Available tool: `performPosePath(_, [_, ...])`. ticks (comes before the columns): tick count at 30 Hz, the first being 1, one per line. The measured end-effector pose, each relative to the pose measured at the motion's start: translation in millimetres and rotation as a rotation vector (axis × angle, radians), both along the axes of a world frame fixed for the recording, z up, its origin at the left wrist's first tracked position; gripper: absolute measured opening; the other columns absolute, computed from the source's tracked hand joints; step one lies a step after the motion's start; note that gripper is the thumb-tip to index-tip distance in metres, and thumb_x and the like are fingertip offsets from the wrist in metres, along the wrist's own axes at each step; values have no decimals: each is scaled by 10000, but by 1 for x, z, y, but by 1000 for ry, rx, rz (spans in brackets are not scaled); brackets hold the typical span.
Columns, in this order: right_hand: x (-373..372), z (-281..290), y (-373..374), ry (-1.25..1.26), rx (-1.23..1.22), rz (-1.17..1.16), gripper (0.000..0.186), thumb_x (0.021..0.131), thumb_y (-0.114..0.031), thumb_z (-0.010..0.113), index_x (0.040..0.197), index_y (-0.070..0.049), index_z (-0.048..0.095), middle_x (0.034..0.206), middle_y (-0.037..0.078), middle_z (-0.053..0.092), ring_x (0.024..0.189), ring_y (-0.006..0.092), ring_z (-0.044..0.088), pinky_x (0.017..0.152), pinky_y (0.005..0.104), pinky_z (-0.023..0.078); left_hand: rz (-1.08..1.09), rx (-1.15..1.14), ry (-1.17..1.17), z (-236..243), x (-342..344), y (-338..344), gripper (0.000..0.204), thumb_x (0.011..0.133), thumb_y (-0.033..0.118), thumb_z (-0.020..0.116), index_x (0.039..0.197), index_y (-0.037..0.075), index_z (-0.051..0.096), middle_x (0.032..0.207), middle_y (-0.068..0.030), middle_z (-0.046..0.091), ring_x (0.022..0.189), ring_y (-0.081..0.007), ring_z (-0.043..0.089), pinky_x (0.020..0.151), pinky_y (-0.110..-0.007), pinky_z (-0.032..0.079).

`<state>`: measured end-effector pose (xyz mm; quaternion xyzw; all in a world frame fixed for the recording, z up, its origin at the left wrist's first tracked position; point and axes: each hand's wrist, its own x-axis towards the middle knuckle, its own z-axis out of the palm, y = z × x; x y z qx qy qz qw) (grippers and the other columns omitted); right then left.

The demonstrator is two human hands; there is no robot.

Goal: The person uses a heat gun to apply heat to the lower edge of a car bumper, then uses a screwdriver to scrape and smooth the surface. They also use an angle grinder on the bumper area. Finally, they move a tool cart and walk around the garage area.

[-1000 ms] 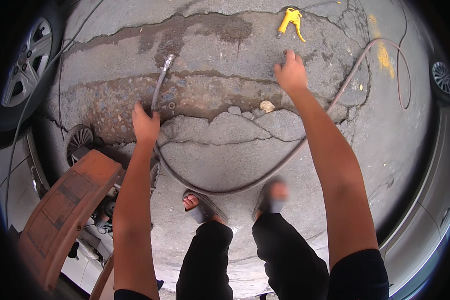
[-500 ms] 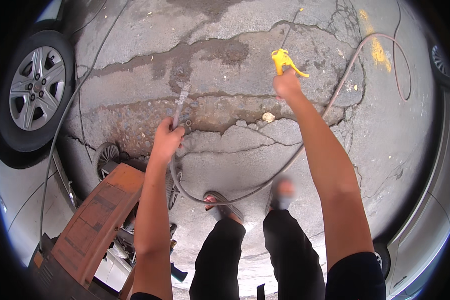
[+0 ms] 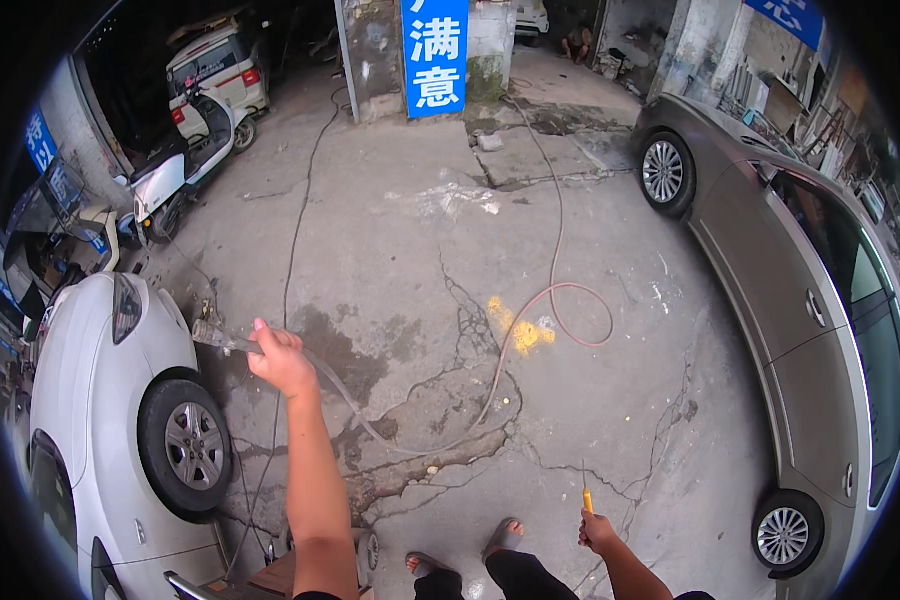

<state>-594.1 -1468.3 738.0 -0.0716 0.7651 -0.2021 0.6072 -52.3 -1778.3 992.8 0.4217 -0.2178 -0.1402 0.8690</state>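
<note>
My left hand (image 3: 282, 360) is closed round a hose (image 3: 340, 395) just behind its end, and a cloudy, pale end fitting (image 3: 208, 333) sticks out to the left of my fist. From there the hose sags to the ground in front of my feet. At the lower right my right hand (image 3: 598, 537) grips a yellow air blow gun (image 3: 588, 498). Its thin nozzle points away from me. Most of the gun's body, trigger included, is hidden by my fingers at this angle. Hose and gun are apart.
A white car (image 3: 100, 380) stands at left, a dark grey car (image 3: 760, 260) at right. The hose loops (image 3: 580, 315) over cracked concrete. A black cable (image 3: 295, 230) runs ahead to a pillar. A white scooter (image 3: 175, 180) and van (image 3: 220, 75) stand far left; an orange machine (image 3: 275, 577) is beside my feet.
The view has tilted up, showing the yard and garages. My left hand has swung the hose end up and leftward. My right hand has drawn back nearer to me with the blow gun.
</note>
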Motion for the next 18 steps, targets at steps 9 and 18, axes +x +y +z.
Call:
performPosePath(9, [-232, 137, -51, 60, -584, -613, 364, 971, -435, 509, 748, -150, 476, 584, -17, 399, 460, 145, 391, 452, 316, 357, -203, -868, -487, 504, -183, -62, 409, 966, 124, 464, 604, 90, 275, 505, 10, 241, 452, -99, 217, 459, -294, 245])
performPosePath(18, [-227, 120, -197, -457, -443, -721, 334, 976, -369, 537, 752, -123, 512, 579, 0, 406, 532, 159, 424, 518, 320, 371, -351, -9, -1398, 220, -319, -310, 164, 775, 34, 609, 722, 0, 458, 617, -200, 469, 564, -404, 442, 521, -410, 369])
